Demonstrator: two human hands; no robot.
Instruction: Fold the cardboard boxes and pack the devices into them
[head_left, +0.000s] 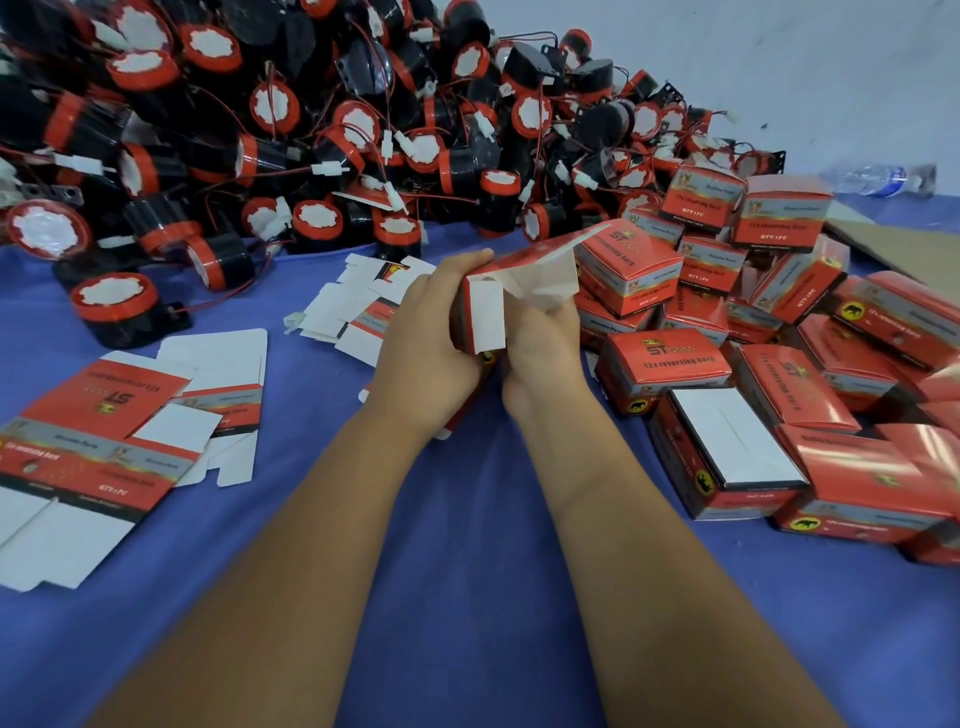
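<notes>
Centrally, both hands meet above the blue cloth-covered table around 1 half-folded red-and-white cardboard box. The left hand wraps its curled fingers over the box's far side, thumb side toward the camera, and grips it. The right hand sits just beside it, fingers curled up into the box's open end, where a white inner flap stands raised; a red printed lid flap tilts up and away to the right. A white side flap of the box faces the camera between the 2 hands.

Behind the hands, a large heap of round black devices with red rims and white faces covers the back of the table, their thin red wires and white connectors tangled through it. At left lie flat, unfolded red-and-white box blanks, with more blanks just behind the left hand. At right, a pile of closed red printed boxes spreads across the cloth; 1 of them shows its white underside. A clear plastic bottle lies at the far right edge near the pale wall.
</notes>
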